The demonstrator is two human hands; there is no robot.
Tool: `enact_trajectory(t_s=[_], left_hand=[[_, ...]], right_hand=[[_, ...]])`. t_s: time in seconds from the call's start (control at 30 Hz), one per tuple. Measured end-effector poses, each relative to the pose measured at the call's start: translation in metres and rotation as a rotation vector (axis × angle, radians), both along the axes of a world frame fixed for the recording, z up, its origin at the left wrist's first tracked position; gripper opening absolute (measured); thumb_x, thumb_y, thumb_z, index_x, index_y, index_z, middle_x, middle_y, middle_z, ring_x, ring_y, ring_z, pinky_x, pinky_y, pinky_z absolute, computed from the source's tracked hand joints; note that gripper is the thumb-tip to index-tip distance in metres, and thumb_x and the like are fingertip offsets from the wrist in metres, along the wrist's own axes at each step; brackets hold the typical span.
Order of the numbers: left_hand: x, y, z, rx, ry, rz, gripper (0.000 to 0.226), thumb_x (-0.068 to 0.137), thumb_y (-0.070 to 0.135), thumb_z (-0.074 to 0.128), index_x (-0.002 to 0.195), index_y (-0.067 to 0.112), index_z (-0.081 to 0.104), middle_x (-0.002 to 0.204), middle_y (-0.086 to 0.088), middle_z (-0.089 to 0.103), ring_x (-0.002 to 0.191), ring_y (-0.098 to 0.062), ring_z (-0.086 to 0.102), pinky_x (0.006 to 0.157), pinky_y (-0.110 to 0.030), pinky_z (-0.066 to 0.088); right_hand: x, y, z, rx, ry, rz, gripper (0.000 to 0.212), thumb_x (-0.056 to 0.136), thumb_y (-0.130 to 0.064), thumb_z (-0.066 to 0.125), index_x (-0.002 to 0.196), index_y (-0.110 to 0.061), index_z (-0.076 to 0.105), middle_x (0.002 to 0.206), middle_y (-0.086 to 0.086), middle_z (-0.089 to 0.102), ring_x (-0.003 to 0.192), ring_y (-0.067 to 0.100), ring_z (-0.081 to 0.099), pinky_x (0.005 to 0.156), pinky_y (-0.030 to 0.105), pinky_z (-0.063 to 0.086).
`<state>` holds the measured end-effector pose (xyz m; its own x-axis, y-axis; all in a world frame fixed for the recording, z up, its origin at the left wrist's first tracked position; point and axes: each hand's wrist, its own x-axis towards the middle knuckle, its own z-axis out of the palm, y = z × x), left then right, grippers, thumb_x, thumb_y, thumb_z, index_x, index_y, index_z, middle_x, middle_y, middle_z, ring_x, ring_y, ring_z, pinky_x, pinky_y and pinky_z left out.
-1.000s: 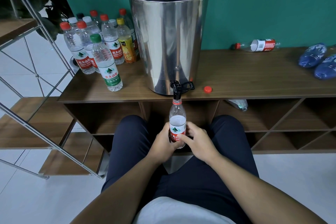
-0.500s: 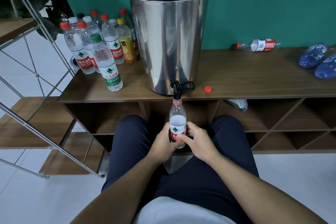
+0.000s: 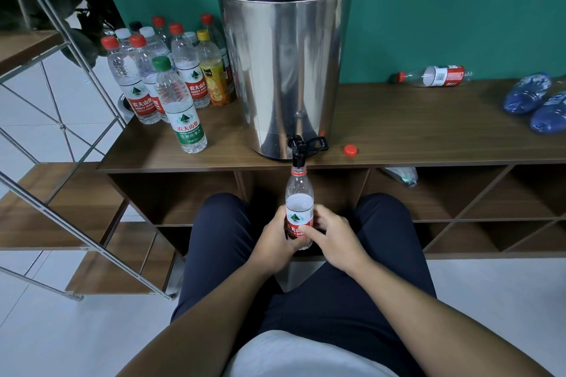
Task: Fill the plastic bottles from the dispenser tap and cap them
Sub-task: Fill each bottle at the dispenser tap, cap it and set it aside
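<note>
Below shelf (image 3: pixel 398 144), both hands' grip holds bottle (image 3: pixel 299 193).

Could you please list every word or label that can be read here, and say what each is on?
"农夫山泉": green-cap bottle, and red-label bottles beside it.
"饮用纯净水": green-cap bottle, lower line.
"NONGFU SPR…": held bottle, partly covered by left hand and right hand.
Too small or blurred: yellow-cap bottle, lying bottle, blue packs.
</note>
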<state>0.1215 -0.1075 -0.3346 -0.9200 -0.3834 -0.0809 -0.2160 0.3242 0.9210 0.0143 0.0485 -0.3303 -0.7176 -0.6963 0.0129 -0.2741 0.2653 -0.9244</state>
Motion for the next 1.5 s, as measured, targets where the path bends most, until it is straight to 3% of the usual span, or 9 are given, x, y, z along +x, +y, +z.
enact_trajectory(t_s=[0.57, 1.5], left_hand=[[0.0001, -0.0008, -0.0034, -0.016, 0.001, -0.008, 0.074, 0.088, 0.023, 0.093, 0.15, 0.035, 0.055, 0.131, 0.018, 0.074, 0.121, 0.0, 0.071, 0.109, -0.036, 0.06], [0.0008, -0.0003, 0.0004, -0.016, 0.012, -0.011, 0.07, 0.089, 0.023, 0.092, 0.148, 0.035, 0.057, 0.13, 0.017, 0.075, 0.121, -0.001, 0.071, 0.108, -0.039, 0.061]], right_hand=[[0.001, 0.0005, 0.0002, -0.009, -0.018, -0.004, 0.044, 0.099, -0.021, 0.081, 0.141, -0.028, 0.068, 0.127, -0.012, 0.081, 0.119, 0.007, 0.076, 0.104, 0.044, 0.063], [0.0003, -0.0007, -0.0006, 0.003, 0.005, 0.0, 0.049, 0.097, -0.031, 0.081, 0.144, -0.03, 0.066, 0.13, -0.014, 0.079, 0.122, 0.008, 0.075, 0.108, 0.047, 0.061]])
